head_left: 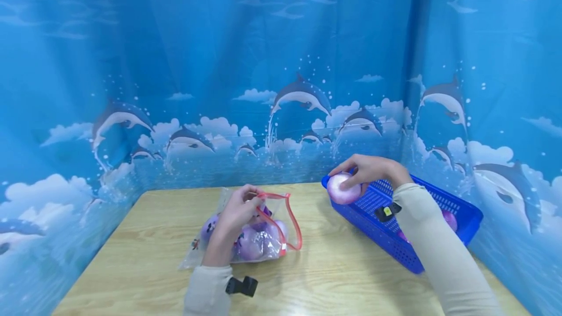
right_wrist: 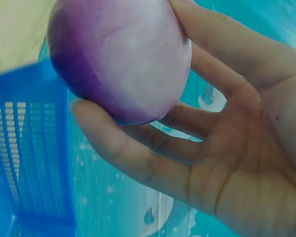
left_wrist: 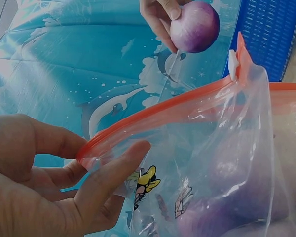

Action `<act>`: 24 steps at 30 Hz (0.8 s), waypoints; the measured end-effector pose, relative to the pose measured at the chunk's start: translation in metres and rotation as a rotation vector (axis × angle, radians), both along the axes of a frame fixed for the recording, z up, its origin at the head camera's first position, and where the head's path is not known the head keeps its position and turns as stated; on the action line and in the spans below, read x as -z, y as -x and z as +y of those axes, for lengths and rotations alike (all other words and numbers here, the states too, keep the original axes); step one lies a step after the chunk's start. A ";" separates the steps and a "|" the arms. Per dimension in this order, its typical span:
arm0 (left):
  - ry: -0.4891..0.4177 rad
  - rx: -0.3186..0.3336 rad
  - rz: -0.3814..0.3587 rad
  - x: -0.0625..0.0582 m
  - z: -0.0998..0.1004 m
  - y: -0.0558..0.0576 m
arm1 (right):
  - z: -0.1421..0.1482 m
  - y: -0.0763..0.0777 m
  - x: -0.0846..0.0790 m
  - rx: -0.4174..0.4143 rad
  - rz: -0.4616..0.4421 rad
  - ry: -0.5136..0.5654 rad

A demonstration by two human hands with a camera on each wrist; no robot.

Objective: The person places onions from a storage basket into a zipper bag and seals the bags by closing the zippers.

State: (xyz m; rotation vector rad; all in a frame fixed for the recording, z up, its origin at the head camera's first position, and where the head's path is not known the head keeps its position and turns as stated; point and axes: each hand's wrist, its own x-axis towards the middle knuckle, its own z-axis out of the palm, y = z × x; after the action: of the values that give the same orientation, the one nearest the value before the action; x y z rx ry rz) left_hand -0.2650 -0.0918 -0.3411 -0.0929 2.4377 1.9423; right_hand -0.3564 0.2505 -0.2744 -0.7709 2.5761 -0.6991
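Observation:
My left hand (head_left: pixel 231 213) pinches the red zip rim of a clear plastic bag (head_left: pixel 295 221) on the table, holding its mouth open. Through the bag's side show several purple onions (head_left: pixel 251 246) and small cartoon prints. In the left wrist view, thumb and fingers grip one end of the orange-red rim (left_wrist: pixel 172 104), with a white slider at the far corner. My right hand (head_left: pixel 373 168) holds a purple-and-white onion (head_left: pixel 340 193) in its fingertips, above the near-left corner of a blue basket (head_left: pixel 369 230). The right wrist view shows the onion (right_wrist: pixel 128 59) close up.
Inside the perforated basket, a purple onion (head_left: pixel 450 219) lies toward the right end, partly behind my sleeve; another shows at the low side. The light wood table (head_left: pixel 145 247) ends at a blue dolphin-print curtain (head_left: pixel 219 62) at the back and sides.

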 end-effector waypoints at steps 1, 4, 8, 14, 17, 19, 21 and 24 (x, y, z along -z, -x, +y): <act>0.003 0.000 -0.003 0.000 0.000 0.000 | -0.003 -0.001 0.002 -0.004 0.005 0.002; 0.007 0.003 -0.002 -0.001 -0.001 0.000 | -0.012 -0.004 0.006 -0.009 0.020 0.004; 0.003 0.009 0.004 0.000 -0.001 0.000 | -0.024 -0.008 0.013 -0.016 0.025 0.018; 0.000 0.009 0.005 0.000 -0.001 -0.001 | -0.040 -0.014 0.021 -0.057 0.067 0.052; -0.004 0.012 0.011 0.000 -0.001 0.000 | -0.047 -0.017 0.023 -0.108 0.114 0.062; -0.006 0.013 0.013 0.001 -0.001 0.000 | -0.050 -0.019 0.025 -0.135 0.146 0.067; -0.005 0.014 0.014 0.001 -0.002 0.000 | -0.053 -0.020 0.027 -0.164 0.175 0.074; -0.008 0.012 0.014 0.001 -0.001 0.001 | -0.057 -0.023 0.028 -0.183 0.209 0.082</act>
State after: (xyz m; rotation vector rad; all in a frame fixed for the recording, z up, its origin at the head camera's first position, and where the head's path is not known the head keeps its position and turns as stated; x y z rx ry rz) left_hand -0.2657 -0.0928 -0.3419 -0.0637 2.4330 1.9545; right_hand -0.3332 0.1935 -0.3021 -1.1446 2.6276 -0.7032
